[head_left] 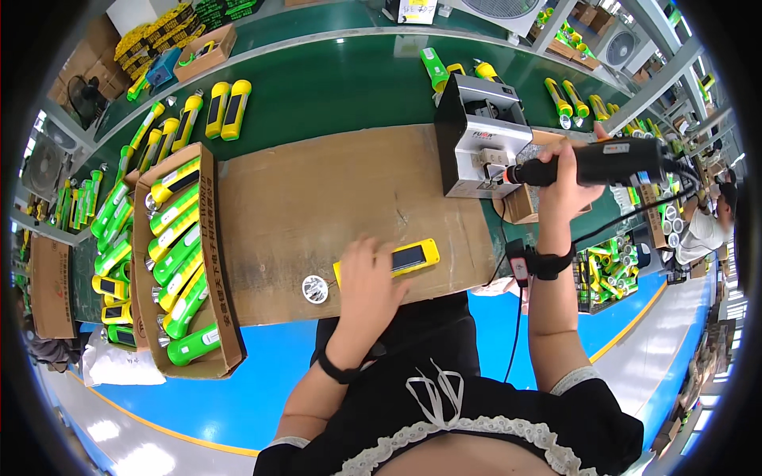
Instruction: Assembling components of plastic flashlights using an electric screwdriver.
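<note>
On the cardboard sheet lies a yellow flashlight housing [425,254] with a dark panel. My left hand [369,278] is over its left part, fingers bent down around it and slightly blurred. A round silver lamp head [315,289] sits just left of that hand, by the housing's end. Raised at the right, my right hand [565,178] is closed around a black electric screwdriver [623,161]. The screwdriver's tip points left, at the front of a black and silver screw feeder [484,135]; whether it touches cannot be told.
A long cardboard box [230,349] of green and yellow flashlights stands at the left, with more flashlights [230,109] behind on the green bench. Brown cardboard [317,182] covers the work area. The screwdriver's cable [619,218] hangs past my right wrist. A black crate [607,278] of parts is at right.
</note>
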A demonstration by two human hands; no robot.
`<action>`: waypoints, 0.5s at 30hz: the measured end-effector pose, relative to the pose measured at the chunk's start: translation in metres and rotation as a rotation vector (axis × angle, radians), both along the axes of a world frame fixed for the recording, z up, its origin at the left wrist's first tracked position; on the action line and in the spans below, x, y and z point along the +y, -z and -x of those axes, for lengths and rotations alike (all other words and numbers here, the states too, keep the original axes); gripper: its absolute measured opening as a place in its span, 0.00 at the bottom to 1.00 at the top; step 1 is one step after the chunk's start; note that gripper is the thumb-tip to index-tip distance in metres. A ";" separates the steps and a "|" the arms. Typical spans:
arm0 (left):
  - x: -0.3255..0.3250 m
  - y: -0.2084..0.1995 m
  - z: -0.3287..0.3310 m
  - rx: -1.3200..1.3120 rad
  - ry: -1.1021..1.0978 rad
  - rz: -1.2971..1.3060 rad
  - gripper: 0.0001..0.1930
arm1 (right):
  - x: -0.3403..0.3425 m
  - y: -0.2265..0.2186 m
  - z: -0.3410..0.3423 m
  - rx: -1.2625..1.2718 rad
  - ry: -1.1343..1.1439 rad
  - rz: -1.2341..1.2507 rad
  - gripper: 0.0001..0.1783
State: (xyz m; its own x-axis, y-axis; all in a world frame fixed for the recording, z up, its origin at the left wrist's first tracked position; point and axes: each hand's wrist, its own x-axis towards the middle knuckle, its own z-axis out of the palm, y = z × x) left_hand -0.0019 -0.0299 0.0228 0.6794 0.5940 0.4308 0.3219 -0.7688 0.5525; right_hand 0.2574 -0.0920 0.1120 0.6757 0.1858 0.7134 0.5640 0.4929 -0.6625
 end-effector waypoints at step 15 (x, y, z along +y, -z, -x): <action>0.026 0.019 0.013 0.089 0.006 0.127 0.23 | 0.002 0.010 0.044 0.184 -0.404 0.048 0.29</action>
